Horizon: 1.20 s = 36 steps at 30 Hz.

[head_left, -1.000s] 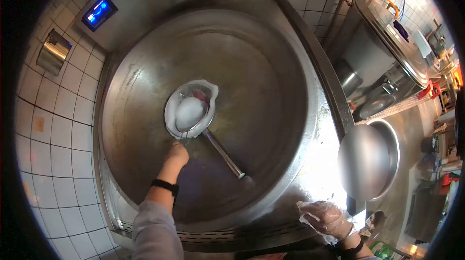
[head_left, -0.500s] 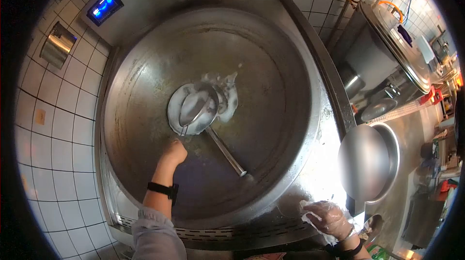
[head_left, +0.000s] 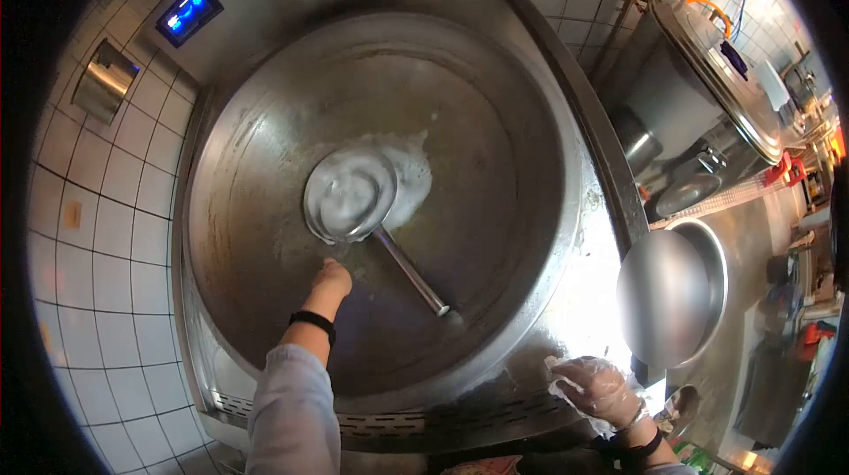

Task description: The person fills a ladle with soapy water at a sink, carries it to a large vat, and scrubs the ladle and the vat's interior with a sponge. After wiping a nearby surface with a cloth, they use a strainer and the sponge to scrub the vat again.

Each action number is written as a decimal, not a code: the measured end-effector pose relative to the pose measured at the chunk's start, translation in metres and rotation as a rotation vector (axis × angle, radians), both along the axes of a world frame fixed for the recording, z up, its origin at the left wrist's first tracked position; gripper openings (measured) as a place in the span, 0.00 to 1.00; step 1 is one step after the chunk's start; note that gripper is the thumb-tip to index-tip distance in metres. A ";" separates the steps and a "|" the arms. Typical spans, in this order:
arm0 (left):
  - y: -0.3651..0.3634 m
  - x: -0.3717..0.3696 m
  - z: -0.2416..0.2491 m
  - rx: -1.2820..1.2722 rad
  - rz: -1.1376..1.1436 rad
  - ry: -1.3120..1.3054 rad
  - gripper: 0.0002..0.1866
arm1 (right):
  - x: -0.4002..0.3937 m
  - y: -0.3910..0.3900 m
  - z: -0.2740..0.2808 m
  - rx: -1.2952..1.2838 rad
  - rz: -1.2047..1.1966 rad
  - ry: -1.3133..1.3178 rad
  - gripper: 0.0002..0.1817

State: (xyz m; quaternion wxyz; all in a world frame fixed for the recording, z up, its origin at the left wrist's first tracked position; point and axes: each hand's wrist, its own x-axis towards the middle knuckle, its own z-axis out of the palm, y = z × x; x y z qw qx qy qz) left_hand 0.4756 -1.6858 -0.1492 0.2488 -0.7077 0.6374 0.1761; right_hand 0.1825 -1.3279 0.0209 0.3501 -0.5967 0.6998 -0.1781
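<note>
My left hand [head_left: 333, 280] is closed on the thin wire handle of a round strainer; its grip hides most of that handle. The strainer [head_left: 354, 185] sits over the bowl of a long-handled ladle, in white foamy liquid, and their rims are hard to tell apart. The ladle's metal handle [head_left: 412, 270] slants toward the lower right, untouched by either hand. Both tools are inside a very wide metal wok [head_left: 478, 165], with a patch of foam [head_left: 414, 183] beside them. My right hand [head_left: 600, 391], in a clear crinkled plastic glove, is at the wok's front right edge, fingers curled.
A metal basin [head_left: 715, 271] stands to the right, its middle blurred. Behind it is a tall lidded metal pot [head_left: 676, 86]. White tiled wall [head_left: 115, 263] borders the left, with a metal cup [head_left: 106, 81] on it. A lit display [head_left: 188, 13] is on the back panel.
The strainer, tilted half a second ago, now lies flatter over the ladle. My left hand has shifted slightly right. The foam patch has spread and thinned. My right hand stays about where it was.
</note>
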 end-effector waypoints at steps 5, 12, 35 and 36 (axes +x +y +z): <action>-0.012 -0.010 0.066 0.013 -0.151 0.142 0.24 | -0.006 0.001 -0.001 -0.072 0.068 0.077 0.20; -0.002 0.011 -0.006 -0.099 -0.049 -0.021 0.21 | -0.013 -0.001 -0.001 -0.055 0.045 0.125 0.16; 0.010 0.005 0.010 -0.014 -0.023 -0.096 0.19 | -0.002 -0.011 0.027 -0.021 0.043 -0.093 0.13; 0.005 0.006 0.029 -0.012 -0.029 0.000 0.20 | -0.005 -0.010 0.028 -0.024 0.038 -0.084 0.13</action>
